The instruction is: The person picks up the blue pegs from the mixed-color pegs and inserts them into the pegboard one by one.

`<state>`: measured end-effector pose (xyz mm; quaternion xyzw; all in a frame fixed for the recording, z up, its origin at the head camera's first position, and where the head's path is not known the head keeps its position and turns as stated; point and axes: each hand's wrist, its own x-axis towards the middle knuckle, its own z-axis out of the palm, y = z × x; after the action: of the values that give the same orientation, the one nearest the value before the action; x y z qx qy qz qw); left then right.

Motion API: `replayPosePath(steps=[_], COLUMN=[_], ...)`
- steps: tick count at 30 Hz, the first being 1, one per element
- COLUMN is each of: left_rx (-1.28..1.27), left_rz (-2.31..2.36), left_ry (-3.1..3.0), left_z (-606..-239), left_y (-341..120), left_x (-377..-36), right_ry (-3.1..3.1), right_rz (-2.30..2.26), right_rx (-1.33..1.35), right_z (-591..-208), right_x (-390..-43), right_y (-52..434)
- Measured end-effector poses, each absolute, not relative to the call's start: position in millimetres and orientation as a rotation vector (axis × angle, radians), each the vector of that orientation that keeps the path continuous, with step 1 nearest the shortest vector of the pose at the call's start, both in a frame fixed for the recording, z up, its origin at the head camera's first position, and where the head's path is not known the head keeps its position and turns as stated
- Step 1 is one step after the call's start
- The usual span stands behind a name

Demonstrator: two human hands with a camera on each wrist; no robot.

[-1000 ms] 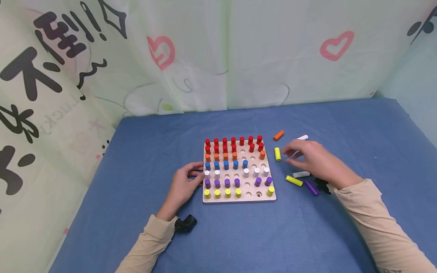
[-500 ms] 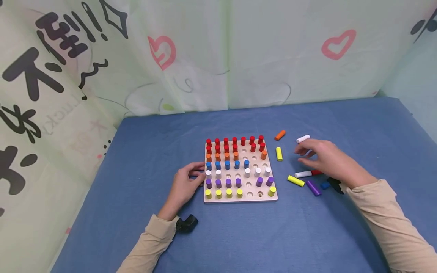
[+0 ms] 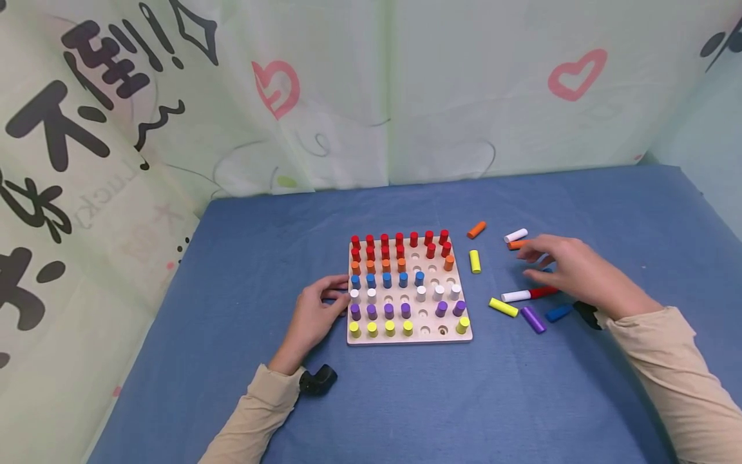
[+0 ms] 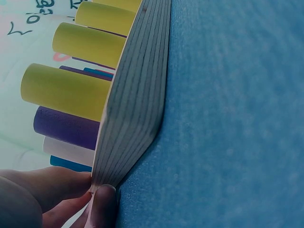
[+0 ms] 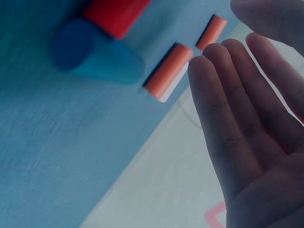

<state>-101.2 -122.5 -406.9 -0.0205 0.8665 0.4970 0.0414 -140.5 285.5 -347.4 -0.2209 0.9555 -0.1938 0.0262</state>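
Observation:
A wooden peg board [image 3: 440, 336] lies on the blue cloth with rows of red, orange, blue, white, purple and yellow pegs standing in it and several holes bare. My left hand [image 3: 315, 314] pinches the board's left edge [image 4: 135, 99] between thumb and finger, beside the yellow pegs [image 4: 66, 90]. My right hand [image 3: 570, 270] hovers open to the right of the board, holding nothing, its fingers [image 5: 228, 118] straight. Below and around it lie a red peg [image 3: 543, 292], a blue peg [image 3: 559, 312] and an orange peg [image 3: 518, 244]; the blue peg [image 5: 95, 57] and orange peg [image 5: 168, 71] also show close up.
More loose pegs lie right of the board: an orange one [image 3: 476, 229], a white one [image 3: 515, 235], a yellow one [image 3: 475, 261], another white [image 3: 515, 296], another yellow [image 3: 502, 307] and a purple one [image 3: 532, 319]. A printed curtain [image 3: 371, 96] walls the back and left.
My right hand has drifted to the right, away from the upright yellow peg, uncovering the red, blue and second orange pegs. My left hand and the board have stayed put.

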Motion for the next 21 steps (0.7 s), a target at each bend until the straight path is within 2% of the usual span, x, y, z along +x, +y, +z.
replayPosePath(steps=[12, 21], left_rx=[-0.034, -0.059], left_rz=[1.530, 1.526], left_ry=[2.658, 2.647], left_z=[-408.5, -408.0], left_y=[-124.0, -123.0], left_x=[-101.6, -102.2], right_ry=[2.981, 2.948], right_rz=[-0.568, -0.496], right_rx=[-0.683, -0.585], right_z=[-353.7, -354.0], right_x=[-141.5, -141.0], right_y=[301.4, 308.4])
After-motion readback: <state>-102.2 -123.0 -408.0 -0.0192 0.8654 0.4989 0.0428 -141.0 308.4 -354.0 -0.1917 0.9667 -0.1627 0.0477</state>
